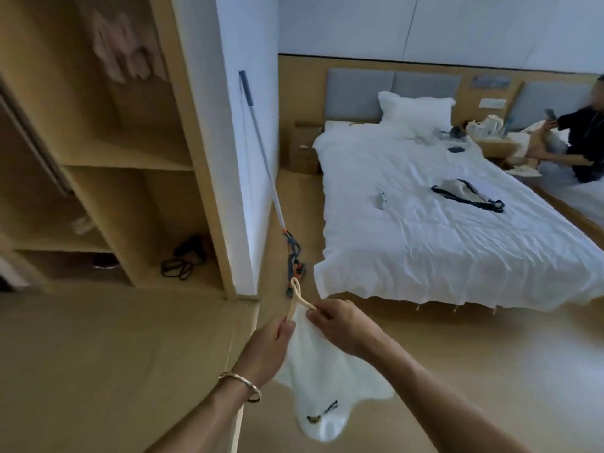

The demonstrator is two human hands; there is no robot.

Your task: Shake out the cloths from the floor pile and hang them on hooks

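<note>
- The left hand (271,344) and right hand (340,325) pinch the white cloth (327,377) at its cream loop (295,289).
- The logo print (323,410) near the cloth's hem is too blurred to read.
- The bed (441,243) corner is just ahead; the floor (98,354) lies open leftward.

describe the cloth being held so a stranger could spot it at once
Find the white bed; before its near corner the left hand and right hand meet. The cloth hangs from them: white, with a cream loop on top and a dark logo low down.
</note>
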